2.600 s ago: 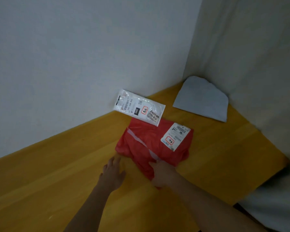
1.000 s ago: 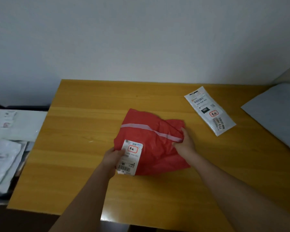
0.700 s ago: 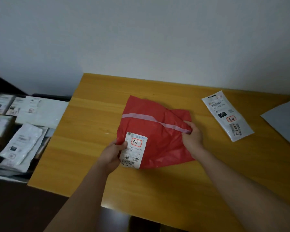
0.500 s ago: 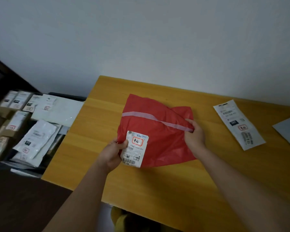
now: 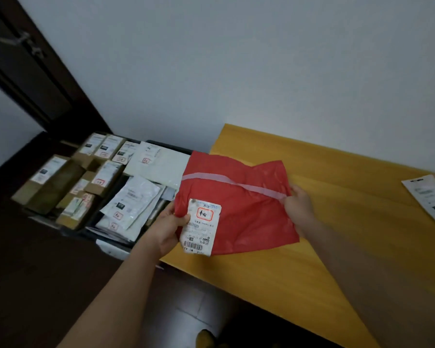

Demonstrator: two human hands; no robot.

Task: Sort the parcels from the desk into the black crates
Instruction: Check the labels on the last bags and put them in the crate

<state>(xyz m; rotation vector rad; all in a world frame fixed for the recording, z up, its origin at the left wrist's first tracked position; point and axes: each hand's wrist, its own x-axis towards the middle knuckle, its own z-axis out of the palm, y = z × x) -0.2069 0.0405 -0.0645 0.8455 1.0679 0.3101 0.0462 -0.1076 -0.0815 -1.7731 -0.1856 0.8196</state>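
The left hand pinches the red parcel at its lower left edge beside the white label; the right hand grips its right edge. The parcel hangs over the bench corner, partly above the crates of parcels. The label's print is too blurred to read.

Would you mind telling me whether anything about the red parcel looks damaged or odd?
The shipping label on the red parcel is wrinkled, its lower corner overhanging the bag's edge. The bag itself is crumpled, with no tear visible. Both hands, left and right, grip its sides.
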